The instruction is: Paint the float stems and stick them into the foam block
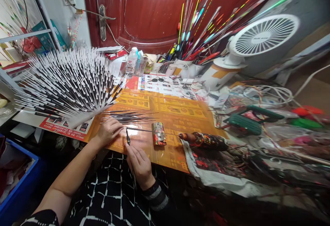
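Note:
My left hand (pixel 110 129) is closed on the near end of a thin dark rod (pixel 140 129). This rod runs rightward over a small paint-stained block (pixel 159 133) to the nose of a paint-spattered handheld rotary tool (pixel 203 140). Pinched in my right hand (pixel 140 162) is a small paintbrush (pixel 128 138). Its dark tip is at the rod, just right of my left fingers; whether it touches I cannot tell. Behind my left hand lie several loose dark, thin-tipped rods (pixel 126 116).
On the left stands a foam base (pixel 84 117) bristling with white-tipped black rods. Along the back are a water bottle (pixel 131 62), cups of fishing floats (pixel 185 66) and a white fan (pixel 263 36). A stained cloth (pixel 192 171), cables and a green-handled tool (pixel 244 124) crowd the right.

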Available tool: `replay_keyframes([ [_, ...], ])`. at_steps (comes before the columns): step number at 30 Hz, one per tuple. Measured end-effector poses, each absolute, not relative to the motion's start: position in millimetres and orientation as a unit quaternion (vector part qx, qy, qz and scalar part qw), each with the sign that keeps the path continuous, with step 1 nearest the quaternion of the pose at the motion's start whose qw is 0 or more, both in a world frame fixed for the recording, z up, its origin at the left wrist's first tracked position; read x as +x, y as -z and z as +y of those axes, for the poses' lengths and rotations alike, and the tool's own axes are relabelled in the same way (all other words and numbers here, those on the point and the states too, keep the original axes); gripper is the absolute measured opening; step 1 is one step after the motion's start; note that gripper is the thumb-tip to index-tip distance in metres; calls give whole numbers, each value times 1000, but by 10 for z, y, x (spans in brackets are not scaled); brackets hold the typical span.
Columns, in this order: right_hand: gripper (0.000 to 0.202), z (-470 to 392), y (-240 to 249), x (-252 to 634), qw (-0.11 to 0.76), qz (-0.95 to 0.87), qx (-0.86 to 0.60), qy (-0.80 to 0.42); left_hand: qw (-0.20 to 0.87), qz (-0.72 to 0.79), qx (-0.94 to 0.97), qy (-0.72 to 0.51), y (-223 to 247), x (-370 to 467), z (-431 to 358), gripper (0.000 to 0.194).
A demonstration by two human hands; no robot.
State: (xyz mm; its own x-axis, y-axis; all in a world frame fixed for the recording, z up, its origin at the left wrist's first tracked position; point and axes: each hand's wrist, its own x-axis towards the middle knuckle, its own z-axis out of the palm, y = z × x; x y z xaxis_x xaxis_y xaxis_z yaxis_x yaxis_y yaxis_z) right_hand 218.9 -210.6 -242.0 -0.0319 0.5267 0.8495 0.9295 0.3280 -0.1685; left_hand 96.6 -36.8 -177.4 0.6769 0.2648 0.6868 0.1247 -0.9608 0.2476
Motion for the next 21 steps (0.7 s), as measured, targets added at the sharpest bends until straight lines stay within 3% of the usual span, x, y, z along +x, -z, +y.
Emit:
replay_keyframes([
  [21, 65, -2187, 2387, 2264, 464, -689, -512, 217, 102, 110, 916, -372, 1734, 942, -370, 19],
])
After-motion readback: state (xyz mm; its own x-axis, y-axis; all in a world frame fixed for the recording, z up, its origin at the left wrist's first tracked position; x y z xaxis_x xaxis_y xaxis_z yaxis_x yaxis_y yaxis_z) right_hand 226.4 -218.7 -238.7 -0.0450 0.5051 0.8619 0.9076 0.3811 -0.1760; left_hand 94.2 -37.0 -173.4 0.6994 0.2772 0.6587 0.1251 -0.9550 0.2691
